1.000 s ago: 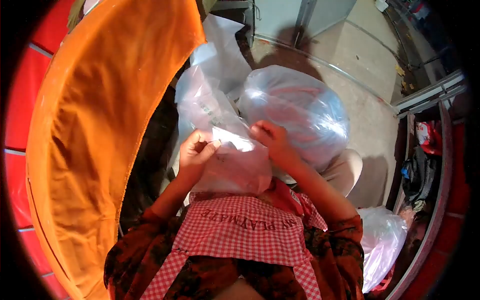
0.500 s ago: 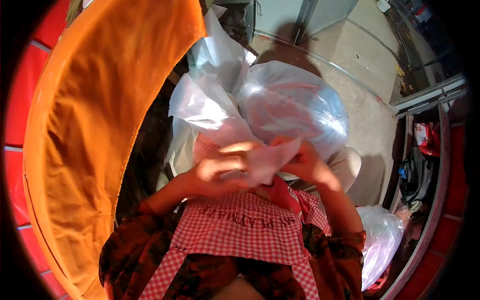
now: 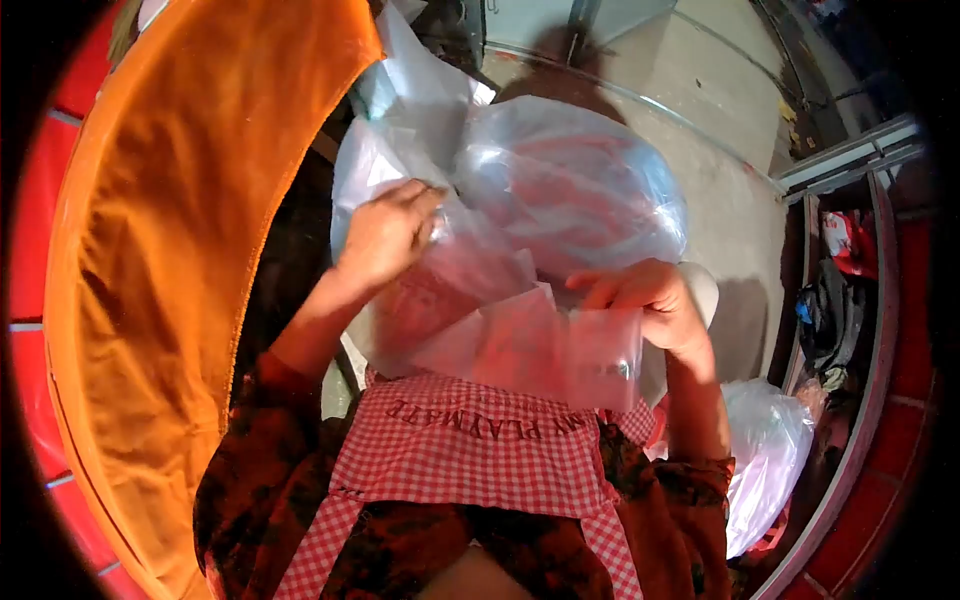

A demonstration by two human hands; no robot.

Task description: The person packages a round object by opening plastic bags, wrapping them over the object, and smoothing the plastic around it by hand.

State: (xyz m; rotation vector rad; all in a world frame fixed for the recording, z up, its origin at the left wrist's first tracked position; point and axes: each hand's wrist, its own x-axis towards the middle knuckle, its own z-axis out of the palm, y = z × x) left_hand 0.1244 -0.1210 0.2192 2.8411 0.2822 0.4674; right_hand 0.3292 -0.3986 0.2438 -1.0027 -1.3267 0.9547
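Note:
My left hand (image 3: 390, 235) is closed, its fingertips pressed together on a translucent plastic bag (image 3: 480, 245) that spreads over my lap. On the other side, my right hand (image 3: 655, 300) pinches the upper edge of a small clear plastic bag (image 3: 605, 360), which hangs flat below the fingers. The small bag overlaps more thin plastic across my lap, and where one piece ends I cannot tell. Just beyond both hands sits a large, full translucent bag (image 3: 575, 195) with reddish contents showing through.
An orange cloth-covered panel (image 3: 190, 240) curves along my left. Farther off stands a white plastic bag (image 3: 425, 80). To my right are another filled clear bag (image 3: 765, 460) and a metal-framed rack (image 3: 870, 350) with dark and red items. Concrete floor (image 3: 690, 100) lies ahead.
My hands were close together over the plastic at my lap. The left has moved forward and left, the right slightly right, and the plastic between them is now spread out.

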